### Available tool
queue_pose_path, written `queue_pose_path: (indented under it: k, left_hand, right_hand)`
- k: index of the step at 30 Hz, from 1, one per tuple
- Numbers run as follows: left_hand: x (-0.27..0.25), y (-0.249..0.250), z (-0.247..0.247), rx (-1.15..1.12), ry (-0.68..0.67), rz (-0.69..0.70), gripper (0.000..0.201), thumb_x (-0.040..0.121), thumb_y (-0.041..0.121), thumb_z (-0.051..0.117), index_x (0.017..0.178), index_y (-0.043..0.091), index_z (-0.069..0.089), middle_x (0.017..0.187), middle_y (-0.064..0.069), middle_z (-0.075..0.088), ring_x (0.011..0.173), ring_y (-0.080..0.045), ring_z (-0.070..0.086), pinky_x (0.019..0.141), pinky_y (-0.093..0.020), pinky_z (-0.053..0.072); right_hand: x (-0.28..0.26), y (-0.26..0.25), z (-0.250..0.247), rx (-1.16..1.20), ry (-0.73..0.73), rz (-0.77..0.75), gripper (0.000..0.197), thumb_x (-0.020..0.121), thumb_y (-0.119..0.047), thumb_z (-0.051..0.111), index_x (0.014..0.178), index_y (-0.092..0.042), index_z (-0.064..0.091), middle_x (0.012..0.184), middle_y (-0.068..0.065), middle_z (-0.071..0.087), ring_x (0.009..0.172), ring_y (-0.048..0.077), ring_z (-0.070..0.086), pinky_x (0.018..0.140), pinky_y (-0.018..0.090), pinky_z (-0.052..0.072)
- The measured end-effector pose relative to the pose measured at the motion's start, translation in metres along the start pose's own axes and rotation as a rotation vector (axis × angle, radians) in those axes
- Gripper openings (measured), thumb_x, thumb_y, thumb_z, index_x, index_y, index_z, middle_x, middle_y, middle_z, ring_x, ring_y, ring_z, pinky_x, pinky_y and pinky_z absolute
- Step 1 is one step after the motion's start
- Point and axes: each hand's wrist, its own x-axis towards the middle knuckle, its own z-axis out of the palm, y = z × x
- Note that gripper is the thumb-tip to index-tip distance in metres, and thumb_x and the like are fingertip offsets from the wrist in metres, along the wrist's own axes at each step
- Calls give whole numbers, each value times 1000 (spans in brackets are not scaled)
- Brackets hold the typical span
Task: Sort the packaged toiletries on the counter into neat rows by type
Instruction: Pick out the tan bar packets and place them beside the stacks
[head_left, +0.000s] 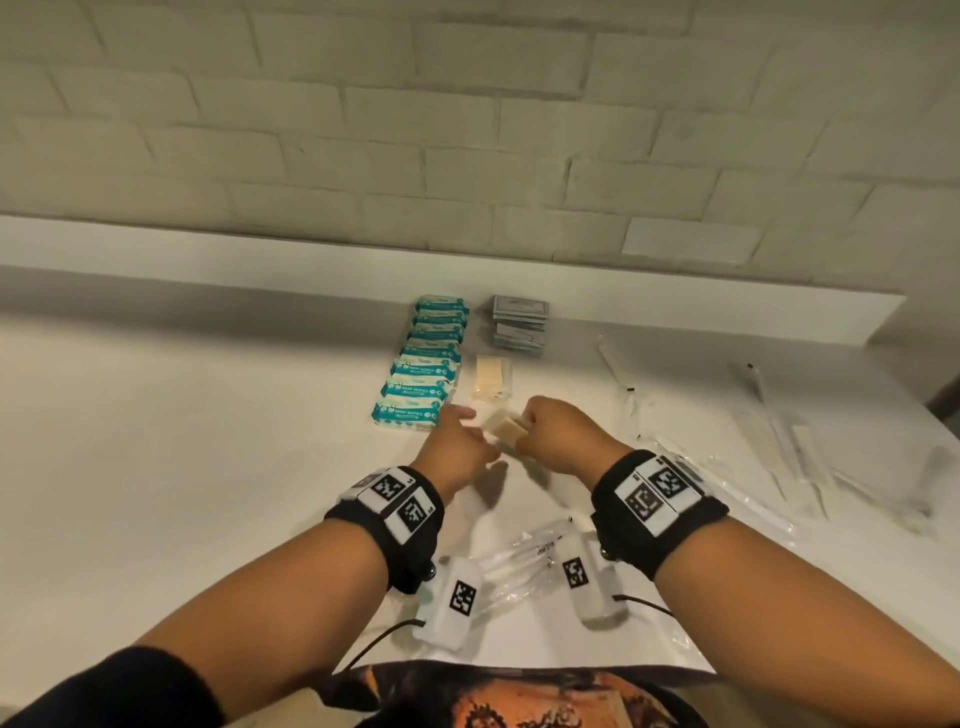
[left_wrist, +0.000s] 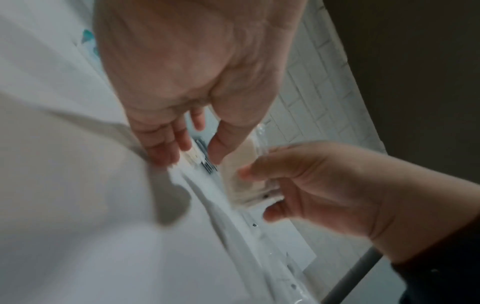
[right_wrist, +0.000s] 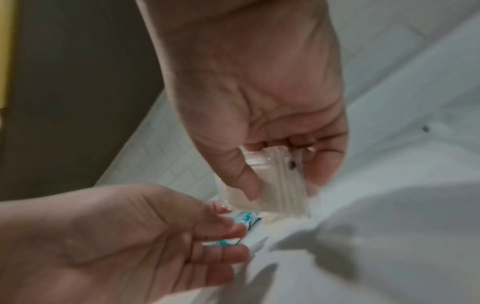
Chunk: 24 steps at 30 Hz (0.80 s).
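My right hand (head_left: 530, 427) pinches a small beige pad in clear wrap (head_left: 506, 430) a little above the white counter (head_left: 208, 441). In the right wrist view the thumb and fingers of that hand (right_wrist: 283, 181) clamp the wrapped pad (right_wrist: 280, 195). My left hand (head_left: 470, 423) reaches in from the left with relaxed, straight fingers, just beside the pad and holding nothing. A second beige pad (head_left: 492, 382) lies flat behind the hands. A row of teal wipe packs (head_left: 426, 364) runs toward the wall, with a stack of grey sachets (head_left: 519, 322) to its right.
Long clear-wrapped items (head_left: 779, 441) lie scattered over the right side of the counter. More clear packets (head_left: 524, 561) sit near the front edge between my wrists. A low white ledge (head_left: 311, 260) and a brick wall close off the back.
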Motion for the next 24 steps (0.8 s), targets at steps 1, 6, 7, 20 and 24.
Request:
queue_pose_path:
  k: [1,6,7,20,24]
  left_hand:
    - [-1,1,-2,-6,1,61,61,83,-6,62,132,16,34,120,-8,53,107,-21,55,93,-35,50]
    - [-8,3,1,-34,-160,127,88,82,-15,59,148,24,17,147,-10,33,135,-21,36,90,-23,46]
    - [-9,3,3,-24,-172,128,88,83,-15,59,149,23,15,148,-11,32,137,-21,35,92,-22,44]
    - [5,-7,13,341,-21,205,54,86,4,62,135,17,42,123,-6,61,95,-13,58,86,-20,43]
    - [8,0,14,461,-33,256,45,86,8,57,127,20,44,103,-2,67,90,-17,62,80,-26,47]
  right_hand:
    - [0,1,-2,-89,73,-63,23,86,-25,62,103,-10,58,93,7,58,81,23,55,67,31,43]
    - [5,15,24,-373,26,-206,20,89,-21,54,108,-14,56,103,9,52,92,29,57,74,38,48]
    - [6,19,26,-380,31,-213,22,89,-24,55,109,-16,55,103,9,51,92,29,56,74,38,48]
    - [10,32,21,-440,97,-309,7,89,-19,57,95,-17,60,95,4,59,78,22,55,68,34,46]
    - [7,24,10,-373,105,-367,23,86,-27,59,107,-18,62,99,4,64,93,24,57,77,36,46]
